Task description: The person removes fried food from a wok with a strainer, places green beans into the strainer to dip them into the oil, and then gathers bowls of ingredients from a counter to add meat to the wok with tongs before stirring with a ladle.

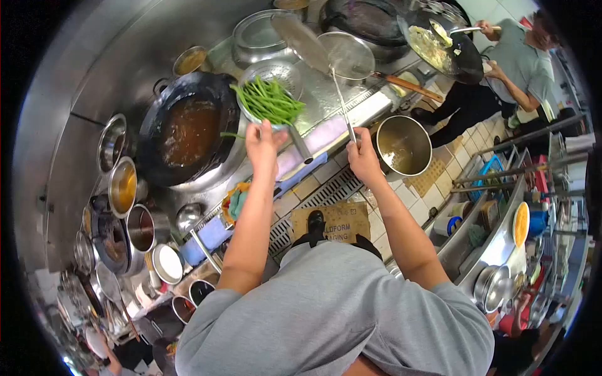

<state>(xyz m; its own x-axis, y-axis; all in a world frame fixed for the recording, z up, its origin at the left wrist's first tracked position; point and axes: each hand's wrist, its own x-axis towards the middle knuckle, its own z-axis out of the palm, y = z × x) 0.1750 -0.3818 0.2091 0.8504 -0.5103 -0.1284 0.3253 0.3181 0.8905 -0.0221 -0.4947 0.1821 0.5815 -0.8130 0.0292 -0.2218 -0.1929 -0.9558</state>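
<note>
My left hand (262, 147) is closed at the near rim of a handled metal bowl (290, 129) heaped with green beans (269, 101); its exact hold is partly hidden. One loose bean (232, 135) juts out to the left of this hand. My right hand (364, 156) is closed around the thin metal handle of a long utensil (342, 103). Its broad flat head (301, 44) is smeared by motion above the stove. Left of the bowl, a dark wok (147, 135) contains brown liquid (188, 131).
A mesh strainer (346, 55) with a wooden handle lies behind. Beside my right hand stands a tall pot (381, 141) of liquid. At the upper right, a co-worker (523, 66) tilts a wok (464, 66) of food. Metal bowls (113, 144) line the left; cardboard (351, 219) lies underfoot.
</note>
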